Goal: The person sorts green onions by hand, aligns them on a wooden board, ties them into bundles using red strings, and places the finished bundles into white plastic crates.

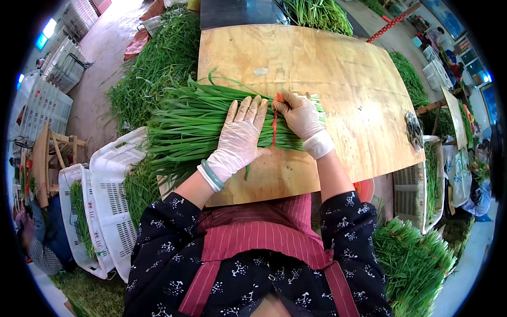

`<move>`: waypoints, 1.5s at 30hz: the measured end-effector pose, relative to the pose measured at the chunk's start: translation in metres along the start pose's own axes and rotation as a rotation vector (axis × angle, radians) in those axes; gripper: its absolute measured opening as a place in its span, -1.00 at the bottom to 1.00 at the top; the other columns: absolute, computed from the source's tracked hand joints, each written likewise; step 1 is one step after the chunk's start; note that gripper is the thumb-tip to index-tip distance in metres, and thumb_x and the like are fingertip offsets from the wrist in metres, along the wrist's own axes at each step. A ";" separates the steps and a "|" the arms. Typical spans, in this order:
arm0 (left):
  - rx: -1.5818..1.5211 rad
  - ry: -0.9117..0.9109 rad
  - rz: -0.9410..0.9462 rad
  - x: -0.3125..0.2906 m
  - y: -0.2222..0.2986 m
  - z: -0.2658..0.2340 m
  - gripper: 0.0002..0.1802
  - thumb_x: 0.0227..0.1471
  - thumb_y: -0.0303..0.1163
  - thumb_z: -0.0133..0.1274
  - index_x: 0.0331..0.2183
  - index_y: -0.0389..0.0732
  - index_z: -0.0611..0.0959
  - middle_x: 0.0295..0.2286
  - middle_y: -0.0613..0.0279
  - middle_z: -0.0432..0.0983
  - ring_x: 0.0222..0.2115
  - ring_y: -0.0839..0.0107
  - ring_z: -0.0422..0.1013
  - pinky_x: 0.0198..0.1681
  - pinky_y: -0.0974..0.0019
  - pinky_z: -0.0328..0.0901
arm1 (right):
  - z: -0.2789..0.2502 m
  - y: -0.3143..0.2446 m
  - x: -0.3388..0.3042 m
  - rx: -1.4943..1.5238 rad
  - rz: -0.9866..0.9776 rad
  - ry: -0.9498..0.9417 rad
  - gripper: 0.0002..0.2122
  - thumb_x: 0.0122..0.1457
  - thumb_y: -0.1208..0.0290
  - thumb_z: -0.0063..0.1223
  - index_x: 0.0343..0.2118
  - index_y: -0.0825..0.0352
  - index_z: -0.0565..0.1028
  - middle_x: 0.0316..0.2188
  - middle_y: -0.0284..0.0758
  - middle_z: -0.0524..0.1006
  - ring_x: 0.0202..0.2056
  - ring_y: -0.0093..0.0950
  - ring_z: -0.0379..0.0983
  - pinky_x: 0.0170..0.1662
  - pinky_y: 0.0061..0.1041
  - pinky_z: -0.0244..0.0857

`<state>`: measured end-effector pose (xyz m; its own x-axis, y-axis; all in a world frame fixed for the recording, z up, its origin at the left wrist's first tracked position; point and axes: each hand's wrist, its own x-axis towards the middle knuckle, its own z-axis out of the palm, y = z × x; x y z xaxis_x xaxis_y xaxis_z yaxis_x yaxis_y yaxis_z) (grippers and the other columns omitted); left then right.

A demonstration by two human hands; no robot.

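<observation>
red characters point(94, 224) on a white crate point(104, 232), red lettering point(419, 202) on a beige crate point(406, 185)

Green stalks point(195, 119), red band point(274, 127), maroon pinstriped apron point(264, 243); distant red pole point(393, 22), seemingly white-dotted

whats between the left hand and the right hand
In the head view, a red band lies there, running across the green stalks, which also show between the left hand and the right hand.

The left hand point(238, 138) hides part of the green leafy bundle point(185, 113); the right hand point(303, 119) covers some of the red tie point(274, 128). The top edge crops the green stalks point(322, 16). The distant person in red point(456, 67), perhaps seated, is too small to tell.
</observation>
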<state>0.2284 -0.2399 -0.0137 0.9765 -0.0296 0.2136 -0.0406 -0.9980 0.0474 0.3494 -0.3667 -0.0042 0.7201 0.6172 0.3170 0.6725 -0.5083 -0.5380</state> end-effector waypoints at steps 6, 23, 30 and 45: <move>0.255 -0.275 -0.119 0.005 -0.040 -0.072 0.20 -0.50 0.11 0.22 0.12 -0.20 0.03 0.08 0.05 0.04 0.11 0.10 -0.04 0.17 0.04 -0.23 | -0.013 -0.001 0.004 0.059 -0.042 -0.098 -0.82 0.02 0.25 0.03 -0.45 0.26 0.52 -0.59 -0.27 0.49 -0.49 -0.31 0.40 -0.25 -0.40 0.24; -0.494 0.134 -0.035 0.037 -0.022 0.008 -0.60 -0.01 -0.05 -0.12 -0.40 -0.19 0.58 -0.53 0.08 0.45 -0.43 0.09 0.35 -0.27 0.17 0.20 | 0.008 -0.017 -0.006 0.978 0.095 0.037 -0.86 0.08 0.47 -0.02 -0.55 0.40 0.42 -0.62 -0.47 0.38 -0.50 -0.68 0.23 -0.39 -0.66 0.15; -0.302 0.124 0.046 0.019 -0.012 -0.002 -0.39 -0.22 0.09 0.04 -0.20 -0.15 0.50 -0.29 0.11 0.43 -0.17 0.20 0.30 0.03 0.11 0.00 | -0.007 -0.029 -0.026 0.632 -0.010 0.175 -0.90 0.04 0.47 0.02 -0.56 0.34 0.43 -0.65 -0.37 0.33 -0.52 -0.49 0.27 -0.41 -0.56 0.14; -0.026 0.024 0.101 -0.039 0.029 -0.017 0.05 -0.47 0.04 0.21 0.06 -0.21 0.18 -0.03 0.12 0.19 0.00 0.23 0.12 0.13 0.10 -0.09 | -0.065 -0.046 -0.063 -0.474 -0.154 -0.225 -0.37 -0.06 -0.18 -0.19 -0.03 0.23 0.32 -0.15 -0.13 0.40 -0.09 -0.25 0.32 0.07 -0.20 0.00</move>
<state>0.1858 -0.2666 -0.0035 0.9619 -0.1285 0.2414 -0.1445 -0.9883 0.0495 0.2845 -0.4214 0.0516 0.5877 0.7929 0.1611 0.8082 -0.5847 -0.0705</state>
